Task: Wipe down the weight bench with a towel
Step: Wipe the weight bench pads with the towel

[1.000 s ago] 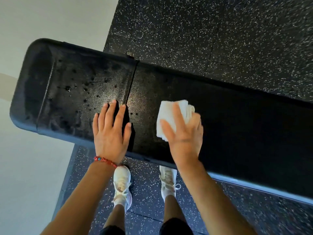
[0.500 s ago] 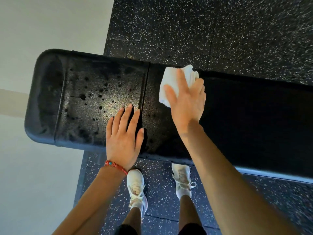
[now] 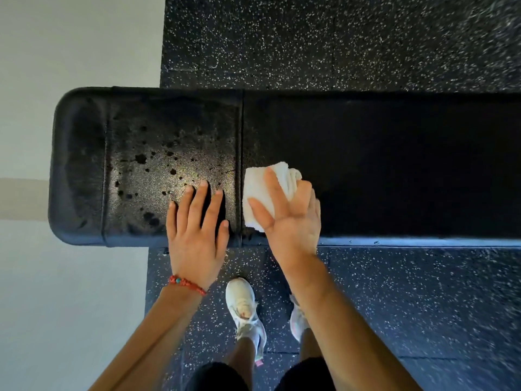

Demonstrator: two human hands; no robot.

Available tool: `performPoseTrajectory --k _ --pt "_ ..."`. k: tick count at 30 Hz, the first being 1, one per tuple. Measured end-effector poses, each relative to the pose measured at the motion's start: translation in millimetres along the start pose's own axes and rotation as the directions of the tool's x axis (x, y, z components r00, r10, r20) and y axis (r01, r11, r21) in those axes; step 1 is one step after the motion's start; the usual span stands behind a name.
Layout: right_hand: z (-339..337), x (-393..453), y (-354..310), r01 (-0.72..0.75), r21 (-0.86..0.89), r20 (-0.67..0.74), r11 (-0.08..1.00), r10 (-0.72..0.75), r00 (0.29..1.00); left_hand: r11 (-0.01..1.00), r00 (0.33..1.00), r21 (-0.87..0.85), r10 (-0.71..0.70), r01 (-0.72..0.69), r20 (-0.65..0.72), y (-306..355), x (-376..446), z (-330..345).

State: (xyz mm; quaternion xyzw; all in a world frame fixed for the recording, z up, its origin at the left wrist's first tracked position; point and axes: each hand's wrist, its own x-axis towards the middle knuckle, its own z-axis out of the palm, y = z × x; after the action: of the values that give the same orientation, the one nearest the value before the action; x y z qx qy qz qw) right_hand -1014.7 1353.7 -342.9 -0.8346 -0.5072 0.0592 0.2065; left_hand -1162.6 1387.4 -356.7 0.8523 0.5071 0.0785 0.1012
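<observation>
The black padded weight bench (image 3: 394,165) runs across the view from left to right, with a seam splitting off its left pad. That left pad (image 3: 169,153) is speckled with dark wet drops. My right hand (image 3: 290,218) presses a folded white towel (image 3: 255,193) flat onto the bench just right of the seam, near the front edge. My left hand (image 3: 197,235) rests palm down with fingers spread on the left pad, close to the seam, holding nothing. A red bead bracelet (image 3: 187,284) circles that wrist.
Black speckled rubber flooring (image 3: 338,38) surrounds the bench. A pale smooth floor (image 3: 70,306) begins at the left, under the bench's end. My two white trainers (image 3: 244,306) stand close to the bench's front edge.
My right hand has pulled the towel from the bench's far edge back toward the front edge, next to the seam. My left hand stays planted on the left pad.
</observation>
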Motion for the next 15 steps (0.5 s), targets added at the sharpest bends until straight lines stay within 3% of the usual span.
performPoseTrajectory --k 3,8,12,15 --pt "-10 -5 20 -0.025 -0.012 0.003 1.0 0.025 1.0 1.0 1.0 0.012 0.021 -0.021 -0.007 2 1 1" --pt "-32 -25 69 -0.209 -0.045 -0.054 0.977 0.206 0.977 0.999 0.999 0.008 0.046 -0.046 -0.005 8 -3 7" --pt "-18 -32 39 -0.346 0.168 -0.074 0.923 0.362 0.929 1.0 1.0 0.007 0.006 -0.006 -0.019 12 -10 9" --pt "-2 -43 4 -0.241 0.139 0.019 0.96 0.241 0.97 1.0 1.0 0.013 0.003 -0.003 0.006 11 -20 8"
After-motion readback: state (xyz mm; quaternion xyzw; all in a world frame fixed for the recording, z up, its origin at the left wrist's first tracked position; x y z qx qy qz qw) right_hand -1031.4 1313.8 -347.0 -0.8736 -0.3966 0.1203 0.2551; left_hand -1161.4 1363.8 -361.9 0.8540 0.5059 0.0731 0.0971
